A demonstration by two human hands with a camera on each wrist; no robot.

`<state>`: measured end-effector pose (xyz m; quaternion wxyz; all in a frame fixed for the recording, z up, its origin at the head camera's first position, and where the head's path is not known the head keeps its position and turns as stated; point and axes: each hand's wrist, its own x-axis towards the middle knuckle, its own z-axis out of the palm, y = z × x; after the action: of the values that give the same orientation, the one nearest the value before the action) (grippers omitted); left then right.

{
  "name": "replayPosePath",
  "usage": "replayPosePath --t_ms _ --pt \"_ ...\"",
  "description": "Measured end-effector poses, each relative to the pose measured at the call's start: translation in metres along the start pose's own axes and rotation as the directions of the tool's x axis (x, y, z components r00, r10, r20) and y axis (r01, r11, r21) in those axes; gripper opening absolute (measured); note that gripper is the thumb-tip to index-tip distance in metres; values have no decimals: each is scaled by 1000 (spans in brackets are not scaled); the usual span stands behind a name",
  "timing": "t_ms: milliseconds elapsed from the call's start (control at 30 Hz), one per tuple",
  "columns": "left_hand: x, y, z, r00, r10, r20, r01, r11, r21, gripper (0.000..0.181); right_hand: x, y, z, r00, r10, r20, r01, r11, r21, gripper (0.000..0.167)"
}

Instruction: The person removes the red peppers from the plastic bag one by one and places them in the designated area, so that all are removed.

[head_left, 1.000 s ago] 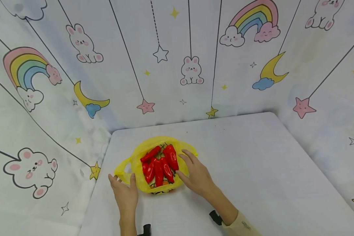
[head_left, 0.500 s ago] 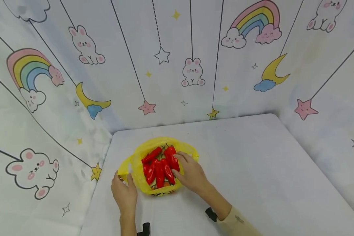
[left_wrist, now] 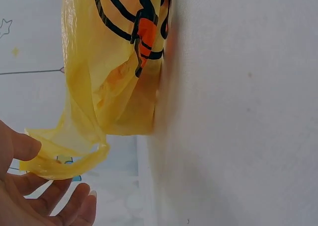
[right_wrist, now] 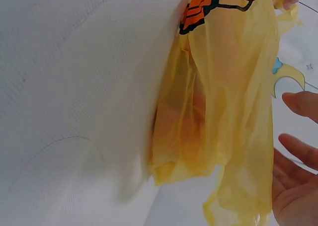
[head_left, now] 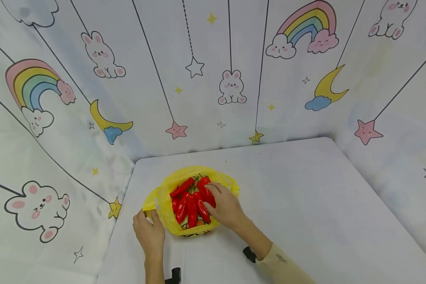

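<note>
White tabletop (head_left: 298,205): left grip (head_left: 149,232) pinches the yellow bag (head_left: 165,211) at eight o'clock; right grip (head_left: 226,207), fingers apart at three, hangs over red peppers (head_left: 191,209). I judge: reaching; next, close on one.

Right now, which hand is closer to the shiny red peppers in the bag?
Right. The right hand is over the yellow bag, fingertips right by the red peppers. The left hand is out to their left, holding the bag's handle.

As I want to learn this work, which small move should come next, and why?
Perhaps close the right grip on the rightmost red pepper: thumb and fingers are apart over it, while the left grip holds the yellow bag by its handle.
</note>
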<state>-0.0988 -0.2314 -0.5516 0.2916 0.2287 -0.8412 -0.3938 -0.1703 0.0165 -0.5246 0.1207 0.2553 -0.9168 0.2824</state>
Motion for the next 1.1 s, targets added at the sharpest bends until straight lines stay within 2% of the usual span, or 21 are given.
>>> replayPosePath --t_ms 267,533,867,1100 --pt "0 -1 4 999 12 -47 -12 1000 -10 31 7 2 10 1000 28 -6 -29 999 -28 55" --pt "1 -1 6 996 44 -83 -46 999 -29 26 11 4 18 995 97 -26 -99 992 -78 47" --pt "0 2 5 995 39 -87 -42 998 -40 25 15 3 26 976 217 15 -214 971 -107 55" --pt "-1 2 4 996 33 -84 -37 998 -46 26 16 5 31 960 279 16 -277 958 -70 61"
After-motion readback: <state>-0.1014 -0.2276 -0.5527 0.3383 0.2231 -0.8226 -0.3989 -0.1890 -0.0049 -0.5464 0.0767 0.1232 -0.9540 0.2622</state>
